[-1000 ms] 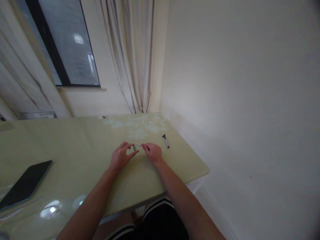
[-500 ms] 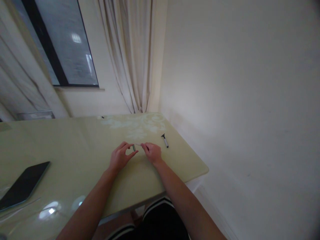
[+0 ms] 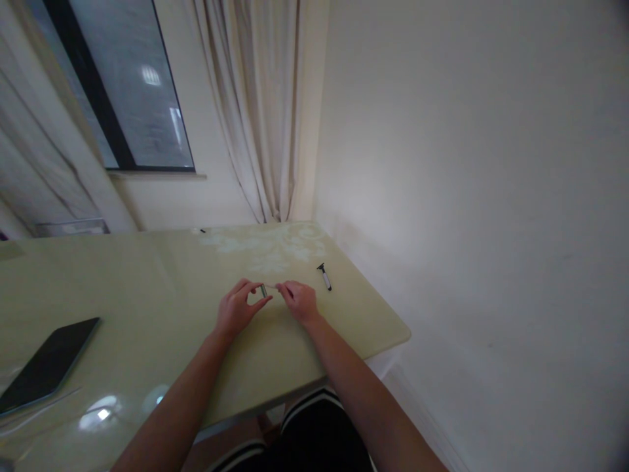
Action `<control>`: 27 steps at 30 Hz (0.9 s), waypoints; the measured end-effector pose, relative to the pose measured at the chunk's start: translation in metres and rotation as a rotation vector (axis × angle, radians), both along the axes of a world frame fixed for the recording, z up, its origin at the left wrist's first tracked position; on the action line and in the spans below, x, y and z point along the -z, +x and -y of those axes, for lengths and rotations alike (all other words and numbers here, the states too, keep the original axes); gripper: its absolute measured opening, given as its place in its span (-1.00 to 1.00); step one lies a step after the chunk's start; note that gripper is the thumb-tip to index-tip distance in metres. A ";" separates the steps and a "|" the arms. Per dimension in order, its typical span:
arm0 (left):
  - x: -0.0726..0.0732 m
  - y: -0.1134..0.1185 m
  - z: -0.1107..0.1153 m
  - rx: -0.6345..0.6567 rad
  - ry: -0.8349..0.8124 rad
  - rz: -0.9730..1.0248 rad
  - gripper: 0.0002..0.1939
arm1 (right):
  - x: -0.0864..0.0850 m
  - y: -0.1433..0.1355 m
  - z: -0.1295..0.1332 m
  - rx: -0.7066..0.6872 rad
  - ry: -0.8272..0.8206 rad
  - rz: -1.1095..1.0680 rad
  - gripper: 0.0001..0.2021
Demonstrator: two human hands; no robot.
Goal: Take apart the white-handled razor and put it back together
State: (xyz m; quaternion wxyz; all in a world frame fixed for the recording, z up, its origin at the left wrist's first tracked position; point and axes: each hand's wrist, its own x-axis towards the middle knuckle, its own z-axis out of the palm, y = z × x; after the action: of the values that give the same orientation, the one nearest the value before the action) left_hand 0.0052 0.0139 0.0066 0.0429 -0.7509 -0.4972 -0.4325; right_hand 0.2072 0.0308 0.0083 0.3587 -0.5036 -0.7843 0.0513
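Note:
My left hand [image 3: 236, 307] pinches a small, narrow, dark grey-green piece [image 3: 264, 291] upright between thumb and fingertips. Its exact kind is too small to make out. Closed fingers of my right hand [image 3: 299, 301] grip a thin pale stick [image 3: 270, 286], whose tip reaches the upper end of that piece; whether they touch I cannot tell. To the right of my right hand a razor [image 3: 325, 278] with a grey and black handle lies on the table.
The glossy pale-yellow table [image 3: 167, 288] meets the wall [image 3: 442, 196] on the right. A dark tablet [image 3: 52, 360] lies at the left, with a thin cable [image 3: 39, 413] near it. A tiny black object [image 3: 202, 231] lies at the back edge, below the curtain [image 3: 260, 118].
The stick and my right fingertips have shifted very slightly left. My left hand keeps its pinch in the same place, and the razor has not moved.

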 end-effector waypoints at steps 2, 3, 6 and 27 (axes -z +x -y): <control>0.000 0.000 0.000 0.000 0.000 -0.006 -0.61 | 0.000 -0.001 0.000 -0.031 0.007 0.030 -0.54; 0.000 0.000 0.000 0.001 -0.001 -0.009 -0.61 | 0.000 -0.001 0.001 -0.018 0.008 0.042 -0.53; 0.000 0.000 0.000 -0.004 -0.011 0.001 -0.59 | -0.001 -0.001 0.002 0.025 0.005 0.071 -0.49; 0.005 -0.003 -0.004 -0.027 -0.022 -0.012 -0.58 | -0.003 -0.003 0.004 0.080 0.012 0.140 -0.45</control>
State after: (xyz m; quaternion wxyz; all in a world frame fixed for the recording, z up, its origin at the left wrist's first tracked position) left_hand 0.0018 0.0181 0.0012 0.0433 -0.7472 -0.5118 -0.4218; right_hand 0.2047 0.0268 0.0108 0.3078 -0.5347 -0.7870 -0.0031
